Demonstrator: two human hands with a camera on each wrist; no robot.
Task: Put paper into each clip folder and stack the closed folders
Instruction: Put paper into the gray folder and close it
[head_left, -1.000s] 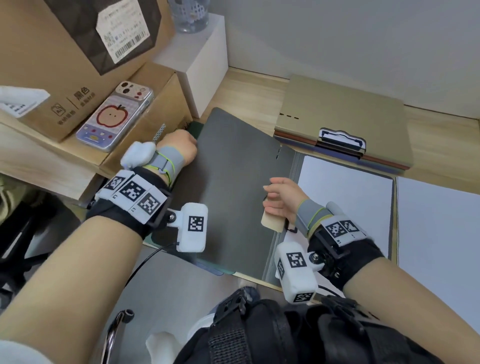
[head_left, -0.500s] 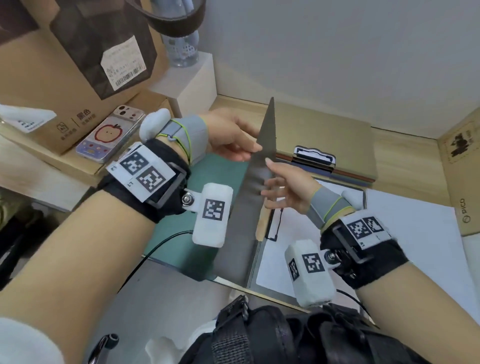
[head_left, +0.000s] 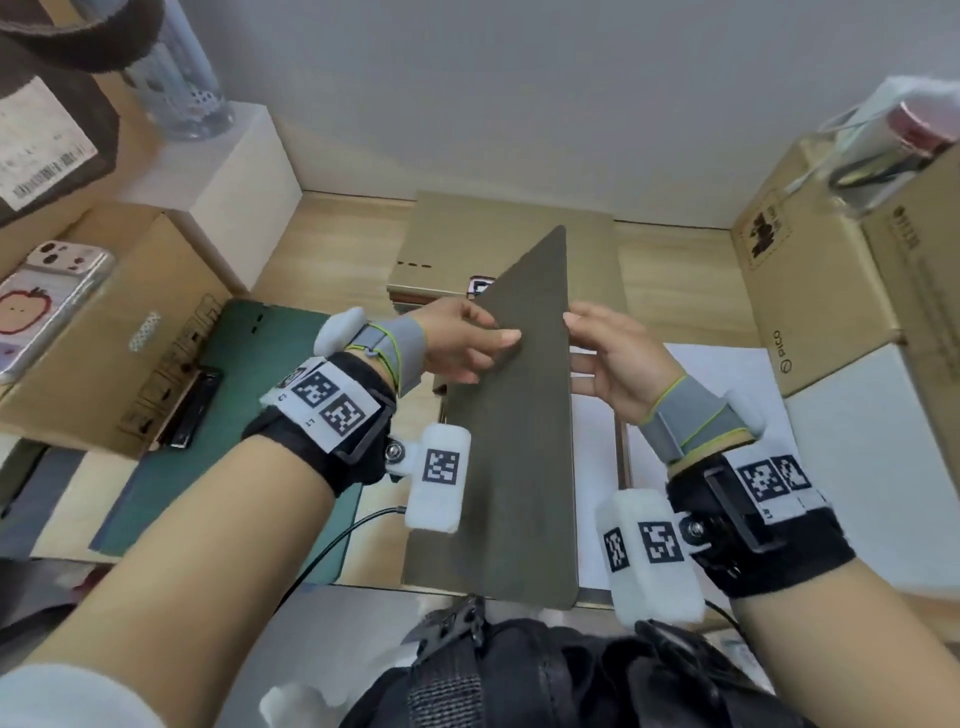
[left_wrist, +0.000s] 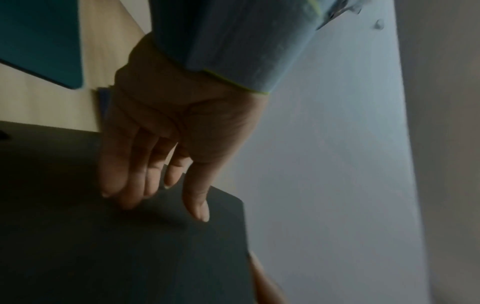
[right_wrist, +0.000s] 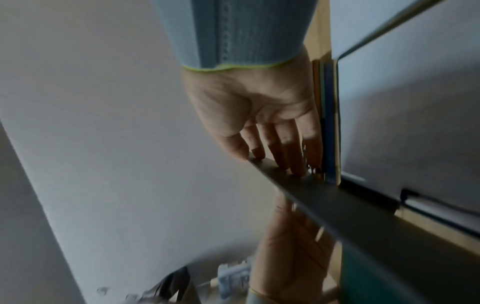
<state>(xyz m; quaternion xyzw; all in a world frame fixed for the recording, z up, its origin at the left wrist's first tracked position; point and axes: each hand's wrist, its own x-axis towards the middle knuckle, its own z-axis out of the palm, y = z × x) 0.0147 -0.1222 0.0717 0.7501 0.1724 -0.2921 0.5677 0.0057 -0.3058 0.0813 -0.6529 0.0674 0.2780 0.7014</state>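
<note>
Left hand (head_left: 457, 345) pinches grey cover (head_left: 514, 447) | right hand (head_left: 618, 364) flat on it | head only: phone (head_left: 47, 306)

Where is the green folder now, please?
Head view: the green folder lies flat on the left, between the cardboard box and the raised grey cover.

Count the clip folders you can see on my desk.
3 plainly: the grey folder raised at centre, the green folder flat at left, the tan folder on top at the back. More may lie hidden beneath it.
</note>
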